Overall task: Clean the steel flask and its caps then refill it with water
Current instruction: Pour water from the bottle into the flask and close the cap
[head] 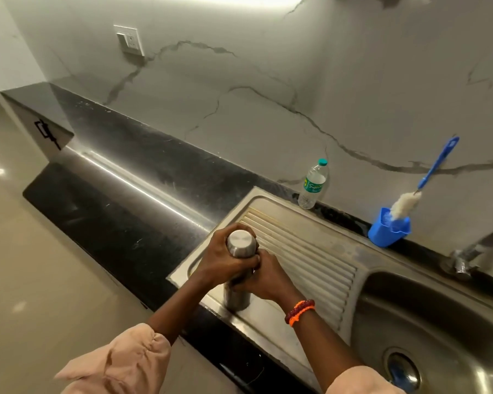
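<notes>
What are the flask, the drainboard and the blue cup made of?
Flask: brushed steel by the look, dull grey sheen with soft highlights on its cap.
Drainboard: stainless steel, pressed ribs, matte and stained.
Blue cup: probably plastic, uniform saturated colour with a moulded rim.

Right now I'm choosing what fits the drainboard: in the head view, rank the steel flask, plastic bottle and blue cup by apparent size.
1. steel flask, nearest the camera, so unsure
2. plastic bottle
3. blue cup

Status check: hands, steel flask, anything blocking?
Left hand grips the cap end of the upright steel flask; right hand grips its body. Flask stands on ribbed steel drainboard. Nothing blocking.
</notes>
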